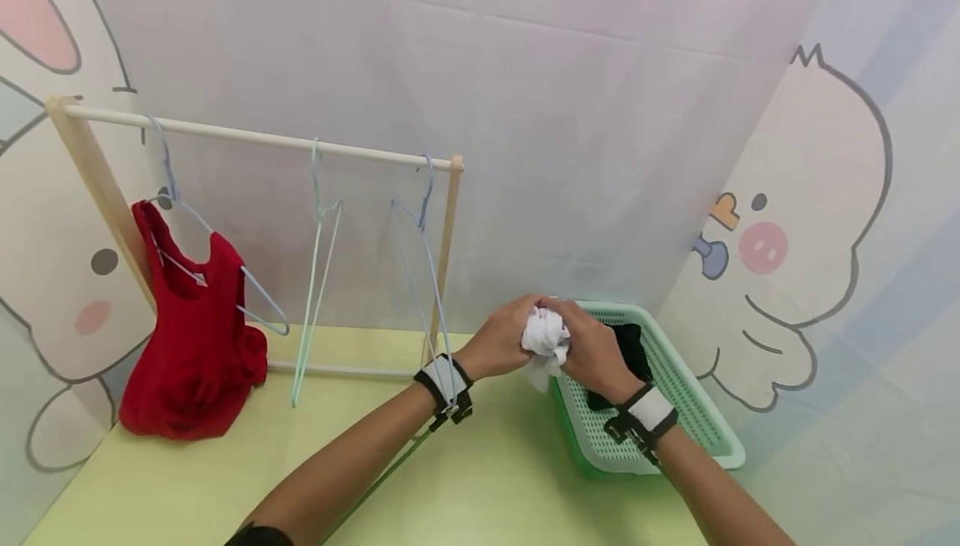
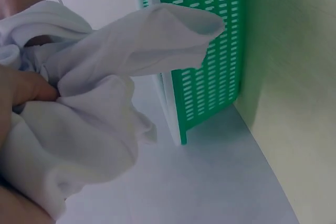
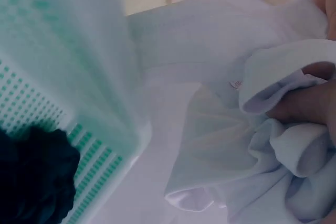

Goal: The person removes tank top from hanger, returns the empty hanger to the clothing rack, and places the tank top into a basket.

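A bunched white cloth garment is gripped between both hands in front of the basket's near left side. My left hand curls round it from the left, and my right hand from the right. In the left wrist view the white garment hangs in folds, with a loose end sticking out toward the basket. The right wrist view shows a band-like edge of the garment looped over a finger. The green and white basket stands under my right forearm, with a black cloth inside it.
At the left, a wooden rack's rail carries three hangers. A red sleeveless top hangs from the leftmost one. The middle green hanger is bare, and a bare blue hanger overlaps my left wrist. A printed curtain stands behind the yellow tabletop.
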Tool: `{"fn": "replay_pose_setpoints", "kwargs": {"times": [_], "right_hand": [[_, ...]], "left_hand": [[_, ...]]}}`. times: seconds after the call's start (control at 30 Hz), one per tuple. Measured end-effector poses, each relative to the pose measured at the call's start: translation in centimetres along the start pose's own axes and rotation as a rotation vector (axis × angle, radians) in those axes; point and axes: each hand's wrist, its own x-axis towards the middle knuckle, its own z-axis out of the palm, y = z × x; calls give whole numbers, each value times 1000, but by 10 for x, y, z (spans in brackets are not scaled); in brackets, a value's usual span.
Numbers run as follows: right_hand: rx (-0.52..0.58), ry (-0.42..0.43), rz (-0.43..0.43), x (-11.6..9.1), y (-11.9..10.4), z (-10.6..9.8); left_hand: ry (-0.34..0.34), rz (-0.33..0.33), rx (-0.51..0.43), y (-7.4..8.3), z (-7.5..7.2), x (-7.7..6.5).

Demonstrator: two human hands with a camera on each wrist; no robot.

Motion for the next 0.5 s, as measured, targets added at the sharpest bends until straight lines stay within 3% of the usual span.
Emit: {"fn": "replay_pose_setpoints", "kwargs": {"times": [0.27, 0.5], "right_hand": [[-63, 44, 33, -12, 36, -18], [-99, 89, 92, -21, 61, -36]], "left_hand": [[-16, -34, -5, 16, 25, 35], [-95, -98, -154, 34, 42, 61]]}}
